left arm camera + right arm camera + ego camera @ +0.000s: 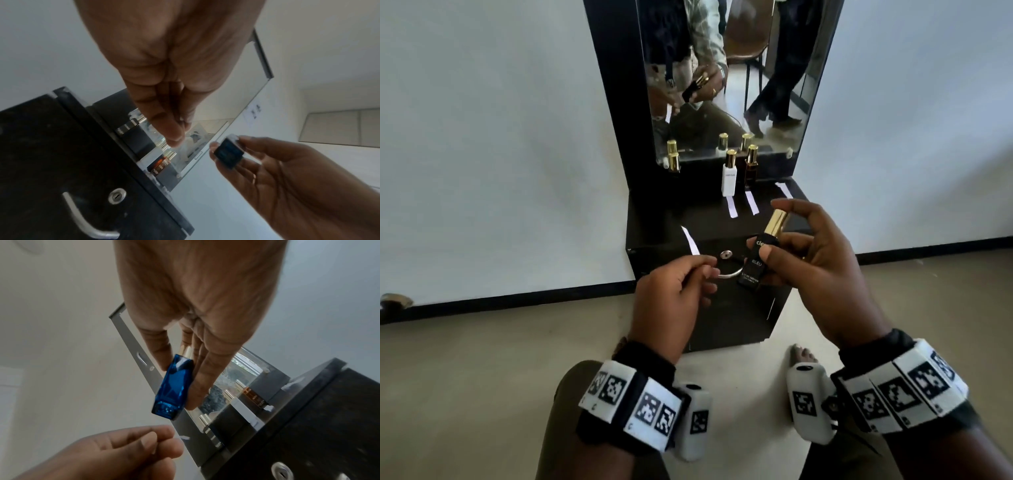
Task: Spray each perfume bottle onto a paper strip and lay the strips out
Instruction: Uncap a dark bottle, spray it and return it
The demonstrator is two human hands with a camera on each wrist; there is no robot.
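Observation:
My right hand grips a dark blue perfume bottle marked BLEU, tilted, in front of the cabinet. Its gold cap points up and right, and my index finger arches over it. The right wrist view shows the blue bottle between thumb and fingers. To its left, my left hand pinches the lower end of a white paper strip that sticks up and leftward. In the left wrist view the left hand's fingertips are pressed together; the strip itself does not show there.
On the black cabinet stand a white bottle, a dark amber bottle and a dark bottle at the left. Three strips lie in front of them. A mirror rises behind. A drawer handle sits below my hands.

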